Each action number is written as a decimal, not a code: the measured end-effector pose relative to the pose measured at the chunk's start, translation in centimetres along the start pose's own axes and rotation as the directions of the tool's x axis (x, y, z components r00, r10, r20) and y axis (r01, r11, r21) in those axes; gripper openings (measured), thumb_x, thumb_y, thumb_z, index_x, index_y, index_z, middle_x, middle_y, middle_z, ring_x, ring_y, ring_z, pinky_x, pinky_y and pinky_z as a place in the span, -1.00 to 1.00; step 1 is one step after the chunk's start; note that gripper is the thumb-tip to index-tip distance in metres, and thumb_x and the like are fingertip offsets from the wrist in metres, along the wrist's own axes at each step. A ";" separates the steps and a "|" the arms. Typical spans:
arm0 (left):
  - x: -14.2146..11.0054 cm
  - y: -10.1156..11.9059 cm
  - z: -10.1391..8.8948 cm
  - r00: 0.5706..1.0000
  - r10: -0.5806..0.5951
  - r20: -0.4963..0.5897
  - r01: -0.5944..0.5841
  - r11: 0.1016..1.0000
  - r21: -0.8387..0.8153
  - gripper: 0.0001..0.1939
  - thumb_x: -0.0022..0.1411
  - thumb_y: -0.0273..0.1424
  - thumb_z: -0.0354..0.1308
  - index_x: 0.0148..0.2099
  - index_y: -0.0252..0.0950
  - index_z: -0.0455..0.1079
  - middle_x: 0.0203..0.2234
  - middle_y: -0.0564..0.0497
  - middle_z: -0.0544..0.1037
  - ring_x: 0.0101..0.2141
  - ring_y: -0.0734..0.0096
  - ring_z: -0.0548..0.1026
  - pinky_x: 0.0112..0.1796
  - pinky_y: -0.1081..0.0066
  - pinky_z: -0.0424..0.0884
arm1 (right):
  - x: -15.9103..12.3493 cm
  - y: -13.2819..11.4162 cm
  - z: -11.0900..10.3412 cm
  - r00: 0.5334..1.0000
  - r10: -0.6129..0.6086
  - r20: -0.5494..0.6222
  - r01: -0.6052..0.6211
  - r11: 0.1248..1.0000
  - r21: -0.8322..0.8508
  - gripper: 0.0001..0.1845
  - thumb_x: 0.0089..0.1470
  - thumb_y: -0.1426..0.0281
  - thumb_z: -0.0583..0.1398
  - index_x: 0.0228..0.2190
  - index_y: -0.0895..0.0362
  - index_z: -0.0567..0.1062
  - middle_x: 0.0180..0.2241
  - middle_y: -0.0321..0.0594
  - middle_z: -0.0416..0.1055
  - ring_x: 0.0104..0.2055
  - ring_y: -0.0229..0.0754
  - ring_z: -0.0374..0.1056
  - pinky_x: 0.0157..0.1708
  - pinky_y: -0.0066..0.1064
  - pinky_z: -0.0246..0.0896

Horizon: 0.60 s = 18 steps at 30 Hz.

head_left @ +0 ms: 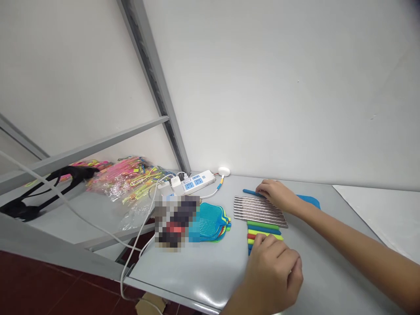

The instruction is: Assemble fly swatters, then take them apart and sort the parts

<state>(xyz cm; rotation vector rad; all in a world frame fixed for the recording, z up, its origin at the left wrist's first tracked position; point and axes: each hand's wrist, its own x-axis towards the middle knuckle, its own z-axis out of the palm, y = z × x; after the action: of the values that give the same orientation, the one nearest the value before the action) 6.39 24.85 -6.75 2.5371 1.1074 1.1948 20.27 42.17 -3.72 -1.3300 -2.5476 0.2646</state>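
Observation:
My right hand [275, 193] reaches in from the right, its fingers closed at the end of a slim blue handle [250, 192] lying at the back of the table. Just in front of it lies a row of silver metal rods [257, 209], side by side. Nearer to me is a row of coloured handles [264, 229] in green, blue, yellow and red. My left hand [274, 269] is over the near part of that row, fingers curled; what they grip, if anything, is hidden. Left of the rods lies a stack of fly swatter heads [210, 221], a teal one on top.
A blue flat piece [308, 201] lies partly behind my right forearm. A white power strip [198, 181] with plugs and cables stands by the wall. A pixelated object [177, 223] lies beside the swatter heads. Bagged colourful items [131, 175] and a black strap-like frame [49, 188] sit left, beyond the metal frame.

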 end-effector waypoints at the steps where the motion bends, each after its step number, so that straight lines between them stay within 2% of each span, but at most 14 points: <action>1: 0.0 0.1 0.0 1.000 0.004 0.004 -0.004 1.000 0.005 -0.92 0.20 -0.47 0.05 -0.36 -0.26 0.34 -0.52 0.03 0.44 -0.41 0.37 0.34 -0.36 0.30 0.16 | -0.2 0.5 -0.2 1.000 0.018 -0.010 -0.018 1.000 0.005 -0.62 0.26 0.35 -0.05 -0.20 0.08 0.55 -0.14 -0.08 0.47 -0.07 -0.04 0.34 -0.05 -0.23 0.14; 6: -0.2 0.4 -0.1 0.999 0.034 0.029 -0.035 0.999 0.028 -0.93 0.18 -0.50 0.07 -0.34 -0.27 0.35 -0.50 0.02 0.44 -0.40 0.37 0.33 -0.34 0.30 0.20 | -1.3 3.1 -1.0 0.995 0.088 0.041 -0.090 0.994 0.061 -0.66 0.22 0.24 0.04 -0.24 0.10 0.56 -0.21 -0.10 0.50 -0.22 -0.09 0.40 -0.25 -0.35 0.23; 9: -0.3 0.6 0.0 0.998 0.049 0.034 -0.051 0.997 0.052 -0.93 0.18 -0.50 0.07 -0.32 -0.27 0.36 -0.50 0.01 0.44 -0.40 0.36 0.33 -0.34 0.30 0.22 | -1.9 4.1 -1.2 0.992 0.094 0.081 -0.101 0.992 0.077 -0.69 0.19 0.23 0.07 -0.28 0.08 0.57 -0.22 -0.14 0.52 -0.24 -0.12 0.41 -0.29 -0.39 0.23; 13: -0.4 0.8 -0.4 0.999 0.036 0.024 -0.038 0.997 0.063 -0.92 0.20 -0.50 0.06 -0.29 -0.27 0.37 -0.46 -0.01 0.45 -0.38 0.32 0.35 -0.32 0.29 0.23 | -2.5 4.6 -1.4 0.991 0.094 0.094 -0.099 0.994 0.041 -0.73 0.17 0.28 0.08 -0.29 0.09 0.56 -0.22 -0.13 0.52 -0.24 -0.10 0.42 -0.27 -0.37 0.22; 18: -1.0 1.1 -1.6 0.999 -0.005 0.036 0.003 0.999 0.051 -0.82 0.25 -0.51 0.01 -0.14 -0.27 0.39 -0.35 -0.06 0.49 -0.31 0.25 0.36 -0.25 0.23 0.25 | -3.4 4.6 -1.7 0.993 0.077 0.092 -0.073 0.996 -0.050 -0.68 0.24 0.34 -0.01 -0.28 0.09 0.53 -0.20 -0.11 0.51 -0.19 -0.09 0.41 -0.13 -0.29 0.19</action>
<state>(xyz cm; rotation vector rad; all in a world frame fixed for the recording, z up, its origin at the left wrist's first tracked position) 5.46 23.07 -5.81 2.5819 1.1489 1.1291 26.19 42.05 -3.89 -1.4654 -2.5988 0.2901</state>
